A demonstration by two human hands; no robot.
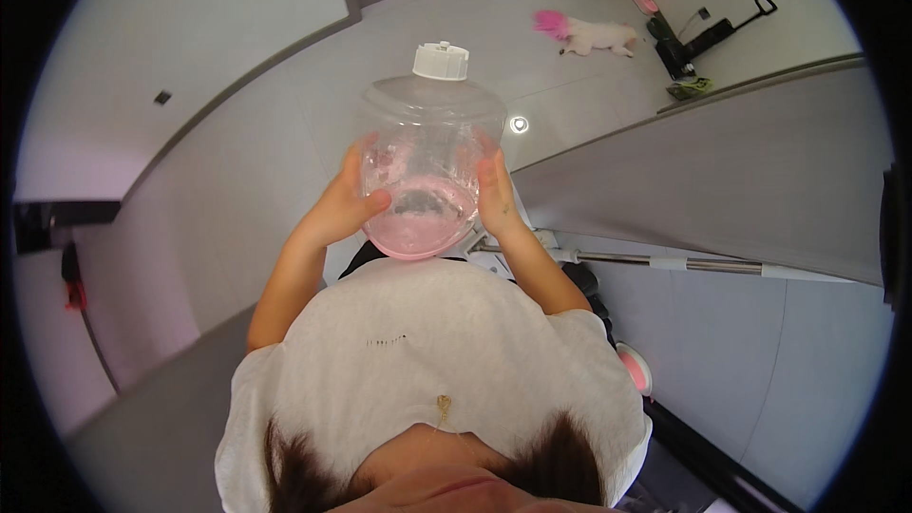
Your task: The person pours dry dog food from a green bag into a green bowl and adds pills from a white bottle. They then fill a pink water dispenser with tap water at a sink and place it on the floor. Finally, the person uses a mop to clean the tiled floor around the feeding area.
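Note:
A large clear plastic bottle [427,114] is held in front of my chest, its white screw cap [442,61] pointing away from me. Its lower part looks pink; I cannot tell whether that is liquid or the plastic's tint. My left hand [349,196] grips one side, with the thumb laid across the front wall. On the opposite side my right hand [496,189] presses with its thumb upright along the wall. Fingertips of both hands show blurred through the plastic. The bottle's near end is close to my white shirt [434,306].
A white dog [598,37] with a pink tail lies on the tiled floor [313,100]. Beyond it, a black upright appliance [695,46] stands against the wall. On my right are a grey panel [712,171] and a metal pole [670,263]. A pink-and-white object [635,368] lies lower right.

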